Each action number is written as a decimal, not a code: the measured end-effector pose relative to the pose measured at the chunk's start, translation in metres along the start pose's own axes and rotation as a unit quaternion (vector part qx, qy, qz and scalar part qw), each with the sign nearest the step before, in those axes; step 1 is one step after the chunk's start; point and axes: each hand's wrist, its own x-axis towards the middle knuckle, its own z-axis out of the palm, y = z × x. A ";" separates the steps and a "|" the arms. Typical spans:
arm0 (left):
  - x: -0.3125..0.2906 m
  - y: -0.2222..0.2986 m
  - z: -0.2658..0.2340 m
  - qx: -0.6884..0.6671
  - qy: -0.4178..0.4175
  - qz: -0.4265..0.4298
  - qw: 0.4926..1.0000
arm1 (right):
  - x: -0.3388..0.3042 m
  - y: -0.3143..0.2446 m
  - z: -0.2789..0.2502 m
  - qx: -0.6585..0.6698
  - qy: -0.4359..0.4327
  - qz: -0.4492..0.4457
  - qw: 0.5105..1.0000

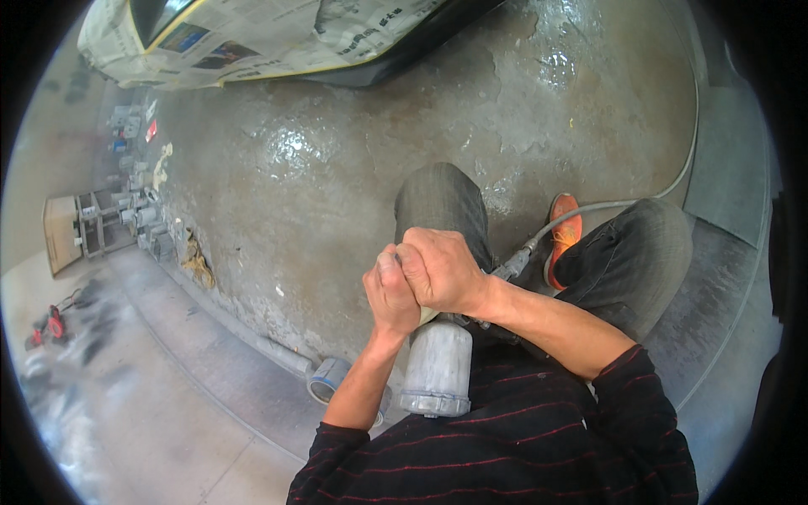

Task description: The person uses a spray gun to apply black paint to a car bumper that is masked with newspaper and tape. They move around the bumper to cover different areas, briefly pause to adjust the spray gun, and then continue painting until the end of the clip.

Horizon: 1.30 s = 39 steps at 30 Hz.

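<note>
My left hand (390, 295) and my right hand (446, 268) are pressed together in front of my body, both with the fingers closed. The right one lies partly over the left. A small pale edge, perhaps cloth or paper, peeks out beneath them; what they grip is otherwise hidden. Just below them is a spray gun, its whitish, paint-smeared cup (438, 370) resting near my lap. My right forearm covers most of the gun's body. On the far side of that forearm, a metal hose fitting (512, 264) shows, joined to a grey air hose (602, 204).
A car body part (278, 42) masked with newspaper and tape stands ahead. The floor (337, 160) has wet, shiny patches. Cans and cups (143, 215) line the left wall beside a small rack (97, 223). A blue-rimmed can (326, 379) lies near my left elbow. The hose curves off right.
</note>
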 end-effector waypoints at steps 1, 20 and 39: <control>0.000 0.001 0.003 -0.010 0.003 -0.011 1.000 | 0.000 0.001 0.000 -0.007 -0.004 -0.001 1.000; 0.005 -0.011 -0.028 -0.453 -0.140 -0.345 0.810 | 0.009 -0.003 -0.026 0.079 -0.142 -0.005 0.987; 0.002 -0.020 -0.030 -0.286 -0.148 -0.286 0.902 | 0.008 0.007 -0.024 0.078 -0.239 0.058 0.966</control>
